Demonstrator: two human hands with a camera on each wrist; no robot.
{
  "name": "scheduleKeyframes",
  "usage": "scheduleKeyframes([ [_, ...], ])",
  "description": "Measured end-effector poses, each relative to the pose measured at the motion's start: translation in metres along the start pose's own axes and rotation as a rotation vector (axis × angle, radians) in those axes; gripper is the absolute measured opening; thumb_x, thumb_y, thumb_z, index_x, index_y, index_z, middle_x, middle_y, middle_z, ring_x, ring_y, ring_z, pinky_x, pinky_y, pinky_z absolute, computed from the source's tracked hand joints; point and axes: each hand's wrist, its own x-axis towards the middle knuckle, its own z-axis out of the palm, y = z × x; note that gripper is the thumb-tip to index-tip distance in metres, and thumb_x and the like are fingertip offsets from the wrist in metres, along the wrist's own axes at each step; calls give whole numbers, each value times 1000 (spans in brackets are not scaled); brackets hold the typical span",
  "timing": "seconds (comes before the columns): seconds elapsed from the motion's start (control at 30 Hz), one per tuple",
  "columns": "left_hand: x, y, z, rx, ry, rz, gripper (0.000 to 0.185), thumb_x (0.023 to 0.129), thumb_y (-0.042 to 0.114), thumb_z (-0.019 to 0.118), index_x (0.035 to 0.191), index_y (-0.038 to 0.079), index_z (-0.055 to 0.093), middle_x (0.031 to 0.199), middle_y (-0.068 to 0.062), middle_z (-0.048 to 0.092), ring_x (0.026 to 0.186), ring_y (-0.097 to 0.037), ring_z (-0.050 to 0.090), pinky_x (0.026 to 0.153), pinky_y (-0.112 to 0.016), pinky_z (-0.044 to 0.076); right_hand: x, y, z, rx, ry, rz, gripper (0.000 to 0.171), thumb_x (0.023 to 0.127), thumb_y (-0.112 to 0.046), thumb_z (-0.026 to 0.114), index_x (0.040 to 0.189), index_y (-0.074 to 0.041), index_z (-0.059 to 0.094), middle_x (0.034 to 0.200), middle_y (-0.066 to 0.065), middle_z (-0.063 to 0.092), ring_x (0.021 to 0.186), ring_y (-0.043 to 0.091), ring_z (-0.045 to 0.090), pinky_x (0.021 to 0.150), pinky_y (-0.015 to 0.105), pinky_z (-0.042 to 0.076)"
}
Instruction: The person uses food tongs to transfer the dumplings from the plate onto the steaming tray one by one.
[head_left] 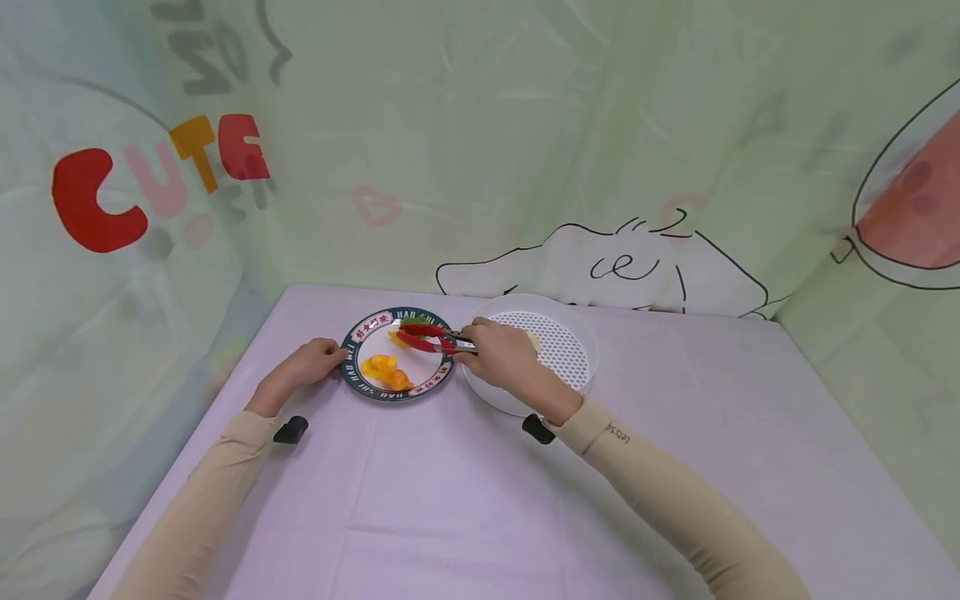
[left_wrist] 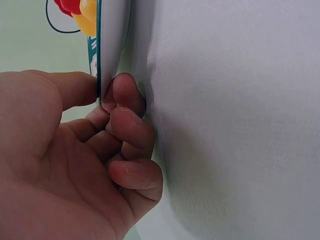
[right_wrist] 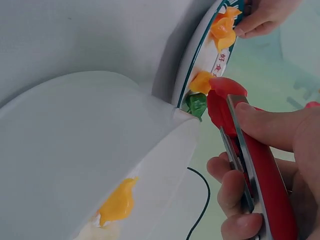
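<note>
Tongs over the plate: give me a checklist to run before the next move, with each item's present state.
1. Left hand pinches the plate rim, thumb on top: ok.
2. Right hand grips the red tongs: ok.
3. Tong tips over the plate, near the green piece: ok.
4. Whether the tips hold a piece: cannot tell.
5. Orange pieces lie inside the plate rim: ok.
6. White strainer bowl stands right beside the plate, one orange piece in it: ok.
</note>
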Motion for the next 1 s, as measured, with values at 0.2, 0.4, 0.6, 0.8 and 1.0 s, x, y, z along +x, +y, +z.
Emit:
scheduleKeyframes([
  [0.2,1,1,1,-5,-2,-18,29,106,26,44,102,1,59,87,-10,59,85,-23,53,73,-30,41,-4,3,0,22,26,-11,40,92,-37,71,124,-13,70,102,1,69,79,15,59,58,26,47],
  [0.4,2,0,1,3,1,-11,29,106,26,44,102,1,59,87,-11,59,85,-23,52,73,-30,40,-12,8,-1,75,60,-18,38,92,-37,71,122,-13,71,102,0,69,78,15,57,57,25,44],
  [0.6,5,-3,3,-8,3,-17,30,106,26,44,102,1,59,87,-10,59,85,-23,52,73,-30,41,-29,28,-15,147,116,-16,39,91,-39,73,121,-14,71,105,2,72,81,18,60,64,31,49],
  [0.8,5,-3,3,-6,4,-10,29,106,26,44,100,1,59,86,-10,60,83,-22,52,71,-30,40,-58,60,-38,163,129,44,46,89,-40,75,125,-11,70,109,7,73,80,21,60,62,32,46],
  [1.0,1,-2,2,-3,8,-2,29,106,25,44,100,1,59,87,-10,60,84,-23,52,72,-30,40,-89,94,-46,142,96,81,44,89,-36,75,121,-7,71,93,6,69,71,18,54,56,29,39],
])
